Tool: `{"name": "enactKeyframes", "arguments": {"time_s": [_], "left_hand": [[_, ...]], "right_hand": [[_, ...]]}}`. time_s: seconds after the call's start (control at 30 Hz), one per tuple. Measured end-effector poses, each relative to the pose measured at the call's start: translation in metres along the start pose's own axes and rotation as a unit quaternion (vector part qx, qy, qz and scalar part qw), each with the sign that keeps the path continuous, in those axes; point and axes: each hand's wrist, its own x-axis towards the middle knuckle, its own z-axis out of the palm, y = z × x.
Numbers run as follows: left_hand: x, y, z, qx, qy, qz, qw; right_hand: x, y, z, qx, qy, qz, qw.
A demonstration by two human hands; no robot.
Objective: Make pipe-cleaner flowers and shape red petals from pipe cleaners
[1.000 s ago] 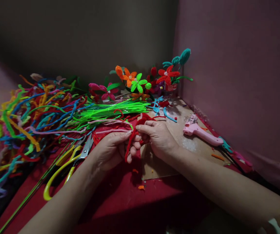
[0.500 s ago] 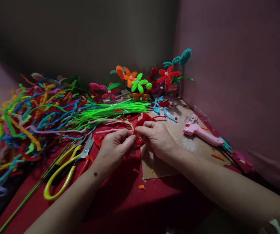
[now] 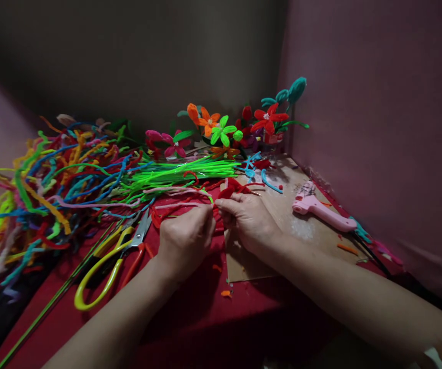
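The right hand point(image 3: 248, 218) pinches a red chenille stem point(image 3: 226, 193), presumably steadying it. The left hand point(image 3: 187, 233), tightly curled, seems to grip its end (contact hidden).

A red pipe cleaner point(image 3: 226, 192) is pinched by the right hand point(image 3: 252, 219) beside the curled left hand point(image 3: 185, 237); yellow-handled scissors point(image 3: 138, 237) are laid nearby.

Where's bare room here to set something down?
Best spot: the red tabletop between the forearms, in front of the cardboard, beyond a few orange scraps. A smaller gap on the cardboard lies between the right hand and pink glue gun. Crowded: the left, with fuzzy stems and scissors; the back, with flowers.
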Motion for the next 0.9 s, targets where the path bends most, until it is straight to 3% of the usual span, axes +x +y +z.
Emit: {"name": "enactKeyframes", "arguments": {"time_s": [0.07, 0.13, 0.2, 0.27, 0.3, 0.33, 0.4, 0.5, 0.57, 0.6, 0.67, 0.73, 0.8, 0.87, 0.9], "left_hand": [[-0.003, -0.003, 0.004, 0.141, 0.042, 0.105, 0.984], [-0.004, -0.004, 0.007, 0.180, 0.056, 0.137, 0.972], [-0.002, -0.002, 0.008, 0.126, 0.053, 0.096, 0.986], [0.002, 0.003, 0.007, -0.015, 0.016, -0.006, 1.000], [0.004, 0.006, 0.006, -0.109, -0.015, -0.069, 0.992], [0.007, 0.008, 0.004, -0.208, -0.050, -0.131, 0.968], [0.012, 0.010, 0.001, -0.392, -0.110, -0.226, 0.885], [0.016, 0.003, -0.004, -0.568, -0.171, -0.292, 0.750], [0.017, -0.004, -0.006, -0.612, -0.203, -0.311, 0.698], [0.017, -0.007, -0.006, -0.614, -0.217, -0.319, 0.688], [0.016, -0.009, -0.007, -0.593, -0.230, -0.332, 0.696], [0.014, -0.007, -0.007, -0.543, -0.218, -0.331, 0.740], [0.010, -0.003, -0.005, -0.434, -0.156, -0.298, 0.836], [0.004, 0.001, -0.001, -0.251, -0.070, -0.219, 0.940], [0.001, 0.003, 0.002, -0.153, -0.035, -0.169, 0.973]], "right_hand": [[0.001, 0.002, 0.002, 0.060, 0.010, 0.035, 0.998], [0.002, 0.002, 0.003, 0.089, 0.013, 0.048, 0.995], [0.002, 0.001, 0.003, 0.094, 0.012, 0.038, 0.995], [0.001, -0.002, 0.002, 0.091, 0.006, 0.027, 0.996], [0.000, -0.004, 0.001, 0.086, -0.002, 0.022, 0.996], [-0.001, -0.005, 0.000, 0.081, -0.012, 0.017, 0.996], [-0.003, -0.007, -0.001, 0.069, -0.046, 0.007, 0.997], [-0.005, -0.008, -0.004, 0.046, -0.103, -0.013, 0.994], [-0.005, -0.009, -0.005, 0.004, -0.100, -0.029, 0.995], [-0.005, -0.010, -0.005, -0.027, -0.081, -0.040, 0.995], [-0.006, -0.012, -0.004, -0.084, -0.044, -0.059, 0.994], [-0.006, -0.012, -0.003, -0.100, -0.030, -0.065, 0.992], [-0.006, -0.010, -0.002, -0.085, -0.026, -0.060, 0.994], [-0.004, -0.006, -0.002, -0.067, -0.013, -0.049, 0.996], [-0.003, -0.004, -0.002, -0.056, -0.004, -0.041, 0.998]]}}
